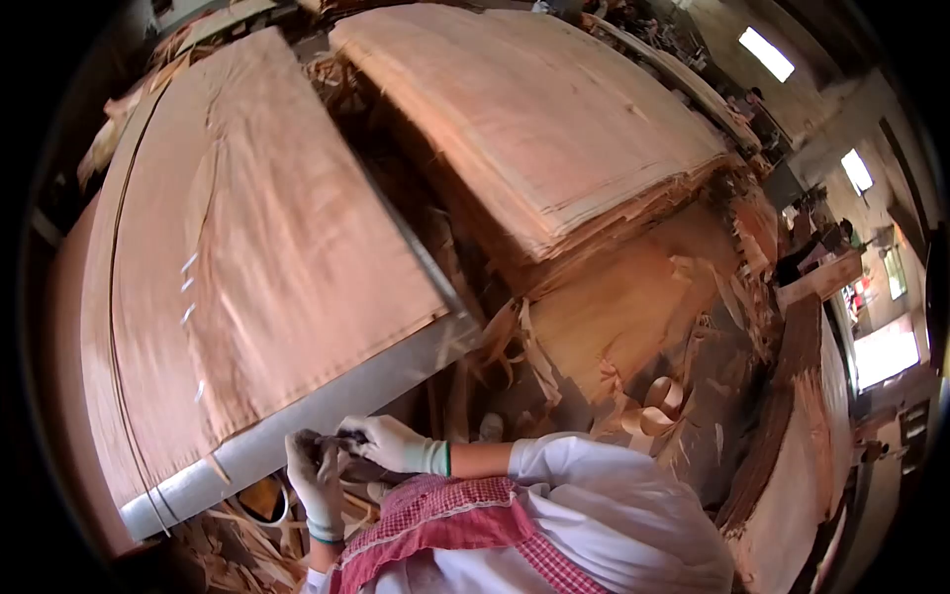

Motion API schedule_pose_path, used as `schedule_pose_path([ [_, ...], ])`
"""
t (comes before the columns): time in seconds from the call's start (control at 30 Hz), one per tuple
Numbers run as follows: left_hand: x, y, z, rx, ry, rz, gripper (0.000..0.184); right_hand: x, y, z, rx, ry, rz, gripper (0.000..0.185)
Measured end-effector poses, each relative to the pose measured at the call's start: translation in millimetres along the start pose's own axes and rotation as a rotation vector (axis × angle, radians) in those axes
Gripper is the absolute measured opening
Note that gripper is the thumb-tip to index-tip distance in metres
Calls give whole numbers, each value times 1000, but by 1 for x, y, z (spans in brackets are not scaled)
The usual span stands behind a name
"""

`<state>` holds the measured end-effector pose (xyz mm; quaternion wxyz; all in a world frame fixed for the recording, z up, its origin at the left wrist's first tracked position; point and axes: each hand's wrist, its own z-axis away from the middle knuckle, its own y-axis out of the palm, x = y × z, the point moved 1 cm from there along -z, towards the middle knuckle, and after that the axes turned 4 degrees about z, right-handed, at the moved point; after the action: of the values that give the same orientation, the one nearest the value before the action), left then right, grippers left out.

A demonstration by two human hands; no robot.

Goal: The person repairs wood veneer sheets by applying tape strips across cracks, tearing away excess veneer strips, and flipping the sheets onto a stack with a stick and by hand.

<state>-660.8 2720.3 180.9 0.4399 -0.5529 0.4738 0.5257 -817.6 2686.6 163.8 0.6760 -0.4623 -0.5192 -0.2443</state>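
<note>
My left hand (316, 482) and my right hand (384, 443), both in white gloves with darkened fingertips, meet in front of the red checked apron (445, 510). Their fingers are pinched together; what lies between them is too small and dark to make out. Just beyond them runs the metal edge (297, 421) of a table. On that table lies a wrinkled wood veneer sheet (287, 238), with several short white strips along a crease and a dark line down its left part.
A thick stack of veneer sheets (554, 109) stands beyond to the right. Curled veneer scraps (658, 406) litter the floor. Another stack (782, 485) is at the lower right. Other people (826, 246) are in the background at the far right.
</note>
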Motion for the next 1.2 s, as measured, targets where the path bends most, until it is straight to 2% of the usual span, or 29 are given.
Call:
schedule_pose_path([
  [0.07,-11,65,-10,71,18,-77,14,-9,-67,29,-74,104,35,33],
  [0.1,-9,96,-16,90,70,-173,16,-30,-88,40,-184,25,65,33],
  [0.17,-23,164,-22,163,140,-186,18,-53,-145,79,-248,115,66,28],
  [0.23,-7,211,-37,156,110,-128,18,-72,-200,109,-241,193,19,25],
  [0.4,-14,258,-103,49,121,7,21,-156,-311,153,-378,416,235,17],
  [0.43,-15,259,-120,10,136,81,22,-166,-338,154,-440,528,293,14],
  [0.47,-25,266,-134,-5,150,15,21,-224,-354,152,-596,430,88,13],
  [0.5,-17,263,-151,-9,144,-54,25,-266,-375,146,-705,413,-130,19],
  [0.53,-14,270,-165,-3,128,-45,29,-311,-399,136,-786,436,-290,11],
  [0.57,-10,280,-178,0,115,-30,32,-314,-435,124,-837,490,-405,10],
  [0.63,14,302,-200,28,98,36,36,-358,-492,99,-956,611,-422,9],
  [0.67,25,315,-214,42,91,72,38,-395,-517,88,-966,537,-473,8],
  [0.7,31,335,-224,40,57,84,39,-420,-545,74,-989,713,-400,9],
  [0.77,52,367,-247,54,1,79,38,-445,-580,50,-1114,835,-456,13],
  [0.83,59,391,-265,39,-88,105,33,-474,-610,33,-1035,1087,-427,16],
  [0.87,65,396,-277,39,-114,24,32,-498,-623,23,-997,1202,-419,18],
  [0.9,70,397,-287,47,-143,-65,32,-529,-631,18,-1019,1180,-516,19],
  [0.97,71,400,-307,12,-172,-32,31,-583,-633,14,-1064,1137,-725,21],
  [1.1,79,391,-337,-47,-234,74,34,-522,-641,-9,-1288,1013,-660,20],
  [1.13,80,394,-342,-56,-240,91,35,-564,-645,0,-1383,1000,-373,18],
  [1.2,78,403,-355,-74,-253,126,36,-506,-664,-9,-1294,1041,-545,21],
])
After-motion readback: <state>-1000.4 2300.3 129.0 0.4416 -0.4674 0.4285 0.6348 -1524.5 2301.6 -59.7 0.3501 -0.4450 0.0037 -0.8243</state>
